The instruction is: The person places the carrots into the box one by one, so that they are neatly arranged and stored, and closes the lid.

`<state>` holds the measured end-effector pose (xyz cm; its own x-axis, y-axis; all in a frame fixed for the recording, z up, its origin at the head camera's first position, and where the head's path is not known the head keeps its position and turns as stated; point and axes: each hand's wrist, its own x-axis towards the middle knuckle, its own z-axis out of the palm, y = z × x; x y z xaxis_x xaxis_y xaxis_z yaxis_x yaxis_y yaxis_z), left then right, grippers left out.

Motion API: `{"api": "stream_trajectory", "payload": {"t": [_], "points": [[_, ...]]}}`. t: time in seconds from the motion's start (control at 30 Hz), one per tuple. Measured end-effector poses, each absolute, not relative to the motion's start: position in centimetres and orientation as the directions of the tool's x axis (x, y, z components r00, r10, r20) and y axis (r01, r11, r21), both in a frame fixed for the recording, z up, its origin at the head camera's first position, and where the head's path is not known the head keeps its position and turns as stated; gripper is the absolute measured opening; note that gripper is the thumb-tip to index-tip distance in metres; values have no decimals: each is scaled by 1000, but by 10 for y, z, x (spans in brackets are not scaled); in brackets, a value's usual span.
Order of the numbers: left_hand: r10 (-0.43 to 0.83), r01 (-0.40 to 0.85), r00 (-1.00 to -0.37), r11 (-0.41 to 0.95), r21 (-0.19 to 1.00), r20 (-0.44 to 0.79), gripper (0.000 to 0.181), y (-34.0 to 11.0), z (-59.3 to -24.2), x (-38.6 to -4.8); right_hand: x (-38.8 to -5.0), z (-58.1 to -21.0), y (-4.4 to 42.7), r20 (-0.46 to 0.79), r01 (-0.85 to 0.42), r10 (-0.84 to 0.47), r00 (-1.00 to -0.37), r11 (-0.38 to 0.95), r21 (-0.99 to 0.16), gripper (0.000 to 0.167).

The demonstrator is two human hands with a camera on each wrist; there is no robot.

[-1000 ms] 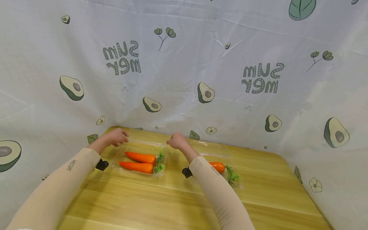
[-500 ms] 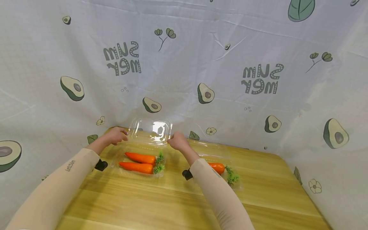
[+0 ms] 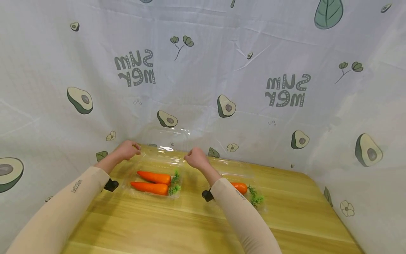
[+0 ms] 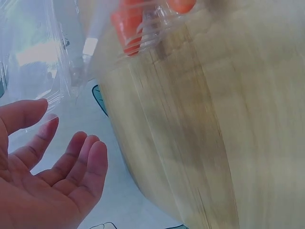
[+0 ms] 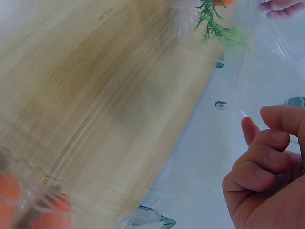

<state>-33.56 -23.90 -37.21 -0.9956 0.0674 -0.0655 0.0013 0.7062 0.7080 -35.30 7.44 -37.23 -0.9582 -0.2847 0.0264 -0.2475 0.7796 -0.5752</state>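
Wood-grain counter [image 3: 152,225], avocado-print sheet [image 3: 203,70] behind
My left hand [image 3: 126,150] and right hand [image 3: 197,158] pinch the clear lid [image 3: 165,145] — two carrots [image 3: 149,188] lie nearer me.

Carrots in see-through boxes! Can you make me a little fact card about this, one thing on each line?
Left box: two orange carrots with green tops
Left box's lid: open, raised at the back
Left hand: pinches that lid's edge
Right hand: pinches the lid's other side
Right box: open; at least one carrot, partly hidden by the right sleeve
Table: wooden
Backdrop: pale cloth with avocado prints
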Motion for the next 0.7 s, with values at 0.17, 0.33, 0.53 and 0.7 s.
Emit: {"api": "stream_trajectory", "payload": {"t": [0.17,0.33,0.53,0.7], "points": [[60,26,-998,711,702,-24,30,-238,-371,-334,-351,-370,75,37,-270,-302,-953,783,-561,54],[56,42,-998,729,683,1,33,-236,-370,-333,-349,-370,77,58,-296,-315,-947,791,-535,53],[45,48,-999,747,664,22,38,-236,-369,-329,-347,-369,78,66,-316,-332,-941,793,-522,54],[38,69,-997,741,668,60,40,-235,-367,-326,-345,-367,78,46,-313,-340,-939,796,-518,54]]}}
